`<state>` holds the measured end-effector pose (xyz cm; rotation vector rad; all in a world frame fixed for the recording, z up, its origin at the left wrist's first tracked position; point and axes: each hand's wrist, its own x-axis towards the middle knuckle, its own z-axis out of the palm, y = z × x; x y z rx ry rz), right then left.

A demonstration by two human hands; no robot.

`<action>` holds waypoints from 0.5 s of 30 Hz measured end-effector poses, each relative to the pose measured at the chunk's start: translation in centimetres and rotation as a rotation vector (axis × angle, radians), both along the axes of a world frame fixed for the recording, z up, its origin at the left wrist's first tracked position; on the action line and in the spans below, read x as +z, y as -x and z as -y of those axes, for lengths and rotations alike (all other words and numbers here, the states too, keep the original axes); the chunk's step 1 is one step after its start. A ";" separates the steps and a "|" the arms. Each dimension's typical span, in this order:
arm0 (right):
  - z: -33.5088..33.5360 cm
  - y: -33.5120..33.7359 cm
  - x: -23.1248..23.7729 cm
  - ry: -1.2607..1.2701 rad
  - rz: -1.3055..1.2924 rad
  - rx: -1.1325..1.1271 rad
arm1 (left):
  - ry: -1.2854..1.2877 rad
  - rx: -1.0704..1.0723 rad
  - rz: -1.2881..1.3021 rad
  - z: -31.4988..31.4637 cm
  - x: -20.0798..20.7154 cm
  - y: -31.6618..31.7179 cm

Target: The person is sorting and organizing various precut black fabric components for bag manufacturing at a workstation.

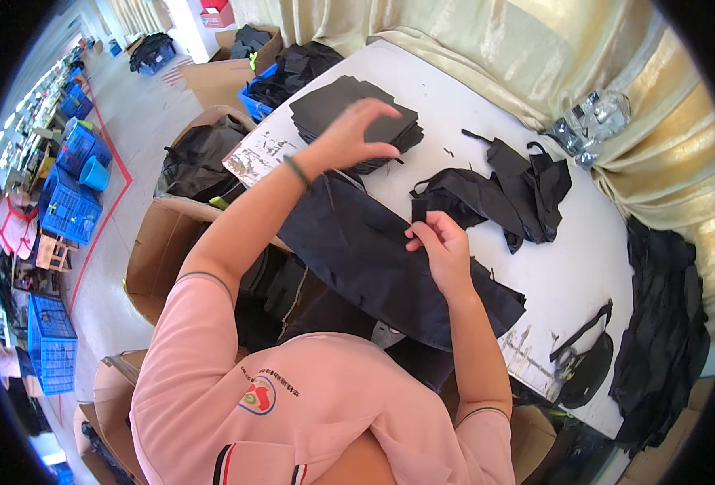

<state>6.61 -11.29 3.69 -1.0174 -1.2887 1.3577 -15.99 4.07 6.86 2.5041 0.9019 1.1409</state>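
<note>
Overlapping white table [446,105] near curtains [503,40], black fabric [357,250]

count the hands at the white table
2: the left hand, spread open over the black stack, and the right hand, pinching the black cloth. Neither looks hidden.

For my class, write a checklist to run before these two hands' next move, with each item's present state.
1. Left hand free: ok, open and empty.
2. Right hand gripping: ok, closed on black fabric.
3. Large black cloth wholly on the table: not ok, hangs past its near edge.
4. Stack of dark panels squared: not ok, edges uneven.
5. Left hand touching the stack: cannot tell.
</note>
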 end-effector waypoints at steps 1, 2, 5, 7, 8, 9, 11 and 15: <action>0.3 0.1 -0.1 0.030 0.019 -0.052 | -0.059 0.166 -0.064 -1.8 -1.9 1.8; 0.4 0.6 -0.3 0.024 0.016 -0.024 | -0.094 0.259 -0.257 -3.2 -4.9 4.1; 0.5 0.2 -0.8 0.020 0.062 -0.031 | 0.101 0.294 -0.461 -4.9 -6.1 4.9; 0.8 -0.3 -1.2 0.031 0.060 -0.062 | 0.338 0.254 -0.480 -5.2 -5.5 4.8; 0.8 -0.4 -1.3 0.047 0.047 -0.075 | 0.311 0.247 -0.471 -5.4 -5.4 4.9; 0.7 -0.3 -1.5 0.047 0.046 -0.062 | 0.284 0.240 -0.462 -5.4 -5.3 5.0; 0.4 -0.2 -1.5 0.024 0.052 -0.074 | 0.286 0.252 -0.518 -5.4 -5.3 4.6; 0.2 1.0 -2.0 0.026 0.054 -0.077 | 0.024 0.200 -0.596 -5.3 -7.4 5.3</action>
